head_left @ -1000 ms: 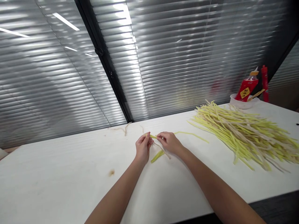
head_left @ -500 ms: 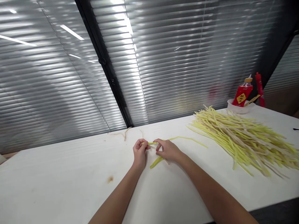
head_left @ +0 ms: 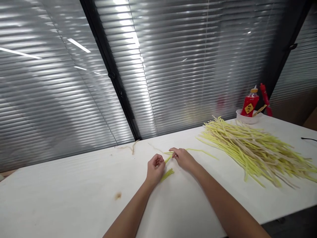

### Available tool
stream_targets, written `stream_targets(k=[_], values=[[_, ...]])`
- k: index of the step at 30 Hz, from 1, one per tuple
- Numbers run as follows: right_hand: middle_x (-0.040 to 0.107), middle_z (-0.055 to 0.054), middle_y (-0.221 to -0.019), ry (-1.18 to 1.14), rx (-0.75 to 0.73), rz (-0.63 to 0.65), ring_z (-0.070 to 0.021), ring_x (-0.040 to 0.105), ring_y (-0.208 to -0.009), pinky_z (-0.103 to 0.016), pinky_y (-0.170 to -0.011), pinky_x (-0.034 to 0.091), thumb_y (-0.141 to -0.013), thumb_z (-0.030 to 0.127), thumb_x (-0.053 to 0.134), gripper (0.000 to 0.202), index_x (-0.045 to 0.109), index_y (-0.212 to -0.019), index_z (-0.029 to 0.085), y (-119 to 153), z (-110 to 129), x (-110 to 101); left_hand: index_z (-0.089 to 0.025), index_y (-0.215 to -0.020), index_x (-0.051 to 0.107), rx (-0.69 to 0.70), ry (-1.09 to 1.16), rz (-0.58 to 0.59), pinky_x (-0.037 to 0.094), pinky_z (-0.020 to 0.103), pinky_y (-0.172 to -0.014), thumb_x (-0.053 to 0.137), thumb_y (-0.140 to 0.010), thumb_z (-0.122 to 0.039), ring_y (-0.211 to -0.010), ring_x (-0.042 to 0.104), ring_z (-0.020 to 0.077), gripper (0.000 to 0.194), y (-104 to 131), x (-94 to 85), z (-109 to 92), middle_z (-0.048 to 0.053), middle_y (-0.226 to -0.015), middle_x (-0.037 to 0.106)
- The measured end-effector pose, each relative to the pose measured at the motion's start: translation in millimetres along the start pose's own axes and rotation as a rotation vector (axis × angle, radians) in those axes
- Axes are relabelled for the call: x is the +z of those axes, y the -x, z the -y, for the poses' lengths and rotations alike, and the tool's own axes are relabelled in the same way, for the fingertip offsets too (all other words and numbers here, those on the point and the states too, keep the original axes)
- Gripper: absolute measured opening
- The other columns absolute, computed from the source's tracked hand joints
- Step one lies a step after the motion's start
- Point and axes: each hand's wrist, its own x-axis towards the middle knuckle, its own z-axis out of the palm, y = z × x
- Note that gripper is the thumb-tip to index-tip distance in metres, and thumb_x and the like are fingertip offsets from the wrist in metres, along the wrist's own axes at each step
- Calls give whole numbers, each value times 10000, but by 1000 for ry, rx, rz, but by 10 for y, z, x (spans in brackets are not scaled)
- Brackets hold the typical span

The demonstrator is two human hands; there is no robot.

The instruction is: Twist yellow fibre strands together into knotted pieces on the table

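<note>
My left hand point(head_left: 155, 168) is closed, thumb and fingers pinching one end of a short yellow pipe cleaner point(head_left: 168, 159). At its other end, the fingers of my right hand point(head_left: 183, 158) are bent together around it, their tips partly hidden. Just below, a bundled yellow piece point(head_left: 167, 175) lies on the white table, partly behind my left hand. Behind my right hand, a long, slightly bent yellow pipe cleaner point(head_left: 202, 151) stretches to the right. A thin pale strand point(head_left: 156, 147) lies beyond my fingers.
A large pile of yellow and beige pipe cleaners point(head_left: 252, 150) spreads over the right of the table point(head_left: 74, 198). Behind it, a white bowl point(head_left: 247, 120) holds a red bottle point(head_left: 249, 105). Beige scraps point(head_left: 133, 147) lie near the blinds point(head_left: 173, 82). A dark cord point(head_left: 308, 139) is far right.
My left hand has moved nearer and turned, and the short pipe cleaner now slants up to the right. My right hand has shifted slightly right. The view has tilted a little.
</note>
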Motion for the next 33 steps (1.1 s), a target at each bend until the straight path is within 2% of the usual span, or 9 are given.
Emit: stream_targets(k=[3,6,9,12,21,25,28,30,33], values=[[683,-15,-841,53,8,-20,-171,585,-843,-258,-763,401,-780,19,443,424,585,-1115,238,2,-26,1,-200,-732,547,144,-285,89,347,239,-557,508,-683,-110,-564,437,121,110,53,-21,-48,-17,-610,510],[690,2,-837,93,7,-32,-170,571,-845,-263,-768,391,-797,32,434,401,591,-1097,246,14,-21,4,-208,-881,585,234,-553,216,369,257,-607,450,-696,-99,-621,479,140,254,80,-66,-103,3,-710,578],[696,11,-842,91,20,-42,-169,567,-854,-267,-781,385,-809,48,429,376,598,-1078,250,25,-34,19,-209,-978,588,245,-757,309,381,270,-626,412,-708,-101,-641,516,153,340,67,-114,-134,10,-742,607],[700,9,-849,53,41,-58,-171,573,-851,-272,-779,390,-818,74,429,343,604,-1057,247,28,-83,47,-213,-970,603,209,-874,391,390,269,-618,410,-712,-112,-654,547,164,338,40,-157,-144,15,-742,626],[705,7,-836,7,80,-105,-171,581,-842,-274,-777,409,-799,76,447,330,630,-1023,235,41,-123,85,-220,-977,616,152,-856,416,433,310,-761,340,-804,-160,-859,589,194,330,37,-263,-159,34,-958,658],[701,3,-837,6,95,-115,-168,581,-823,-269,-757,415,-788,68,448,335,636,-1014,230,38,-108,87,-213,-1045,593,167,-814,472,448,291,-697,465,-794,-289,-753,574,173,292,73,-265,-190,33,-937,626],[697,12,-822,2,85,-118,-167,577,-807,-267,-747,416,-771,55,449,346,634,-1004,232,30,-114,93,-212,-1113,566,232,-856,531,455,291,-709,570,-744,-396,-810,572,189,412,111,-213,-193,49,-990,593],[691,14,-814,-5,73,-117,-163,573,-788,-264,-737,417,-760,46,444,360,631,-1002,236,28,-119,97,-213,-1112,567,273,-906,549,454,294,-738,550,-770,-369,-854,566,195,376,126,-171,-175,56,-1002,579],[669,-1,-893,-26,44,-135,-146,559,-738,-260,-720,420,-733,45,457,376,625,-1013,232,26,-127,105,-220,-1052,583,307,-967,534,441,299,-765,413,-860,-274,-872,554,184,262,121,-127,-142,56,-988,574]])
